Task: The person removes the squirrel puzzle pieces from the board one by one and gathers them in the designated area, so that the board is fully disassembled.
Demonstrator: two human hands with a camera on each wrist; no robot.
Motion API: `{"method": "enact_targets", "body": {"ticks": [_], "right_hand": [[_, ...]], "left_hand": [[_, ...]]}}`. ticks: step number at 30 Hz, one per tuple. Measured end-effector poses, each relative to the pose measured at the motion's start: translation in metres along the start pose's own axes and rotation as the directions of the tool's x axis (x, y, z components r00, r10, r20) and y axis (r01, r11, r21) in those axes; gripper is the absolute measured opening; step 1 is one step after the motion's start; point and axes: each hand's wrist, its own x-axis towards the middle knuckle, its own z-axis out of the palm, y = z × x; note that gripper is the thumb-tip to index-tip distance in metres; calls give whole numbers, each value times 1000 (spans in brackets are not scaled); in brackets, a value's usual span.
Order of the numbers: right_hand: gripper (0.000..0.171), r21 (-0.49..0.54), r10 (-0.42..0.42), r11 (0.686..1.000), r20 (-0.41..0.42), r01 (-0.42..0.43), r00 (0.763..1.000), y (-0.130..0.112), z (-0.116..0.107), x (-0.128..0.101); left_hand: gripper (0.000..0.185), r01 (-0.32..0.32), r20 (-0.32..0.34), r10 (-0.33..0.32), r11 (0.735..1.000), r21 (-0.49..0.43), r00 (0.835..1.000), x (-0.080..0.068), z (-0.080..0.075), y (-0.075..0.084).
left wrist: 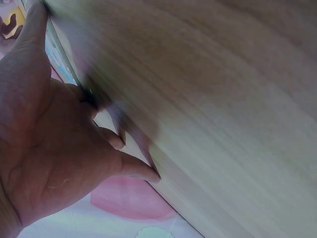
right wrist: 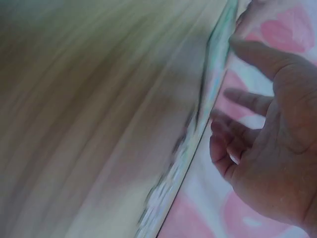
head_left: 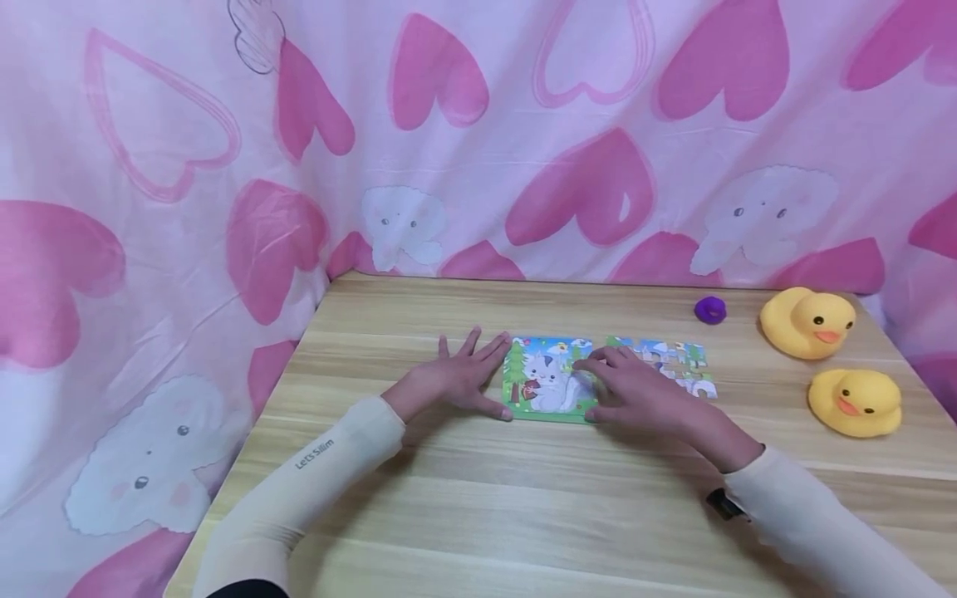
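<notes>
A flat picture board [head_left: 549,390] with a white-and-grey squirrel on it lies on the wooden table. My left hand [head_left: 467,378] rests at its left edge, fingers spread wide and thumb at the lower left corner. Over the board's right side is my right hand [head_left: 635,390], its fingers apart and slightly bent, with nothing seen between them in the right wrist view. Just right of the board, partly hidden under the right hand, lie jigsaw pieces [head_left: 697,384] joined in a patch with gaps. The left palm [left wrist: 59,153] shows in the left wrist view.
Two yellow rubber ducks [head_left: 807,322] sit at the table's right side, one behind the other. A small purple duck [head_left: 710,310] is near the back edge. A pink heart-patterned curtain [head_left: 478,166] hangs behind and left of the table [head_left: 463,515].
</notes>
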Motion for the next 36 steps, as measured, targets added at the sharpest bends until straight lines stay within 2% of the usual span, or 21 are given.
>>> {"method": "enact_targets", "body": {"ticks": [5, 13, 17, 22, 30, 36], "right_hand": [[74, 17, 0, 1000, 24, 0, 1000, -18, -1, 6], [70, 73, -50, 996, 71, 45, 996, -35, 6, 15], [63, 174, -78, 983, 93, 61, 993, -43, 8, 19], [61, 276, -68, 961, 139, 27, 988, -54, 15, 23], [61, 332, -7, 943, 92, -24, 996, -65, 24, 33], [62, 378, 67, 923, 19, -69, 998, -65, 33, 46]], "left_hand": [[130, 1, -2, -1, 1000, 8, 1000, 1, -1, 3], [128, -3, -4, 3, 1000, 18, 1000, 0, -2, 4], [128, -9, -3, 9, 1000, 14, 1000, 0, -2, 5], [128, -11, 2, 11, 1000, 9, 1000, -1, 0, 5], [128, -4, 0, 4, 1000, 4, 1000, -3, 1, 5], [128, -8, -7, 7, 1000, -11, 1000, -2, 0, 3]]}}
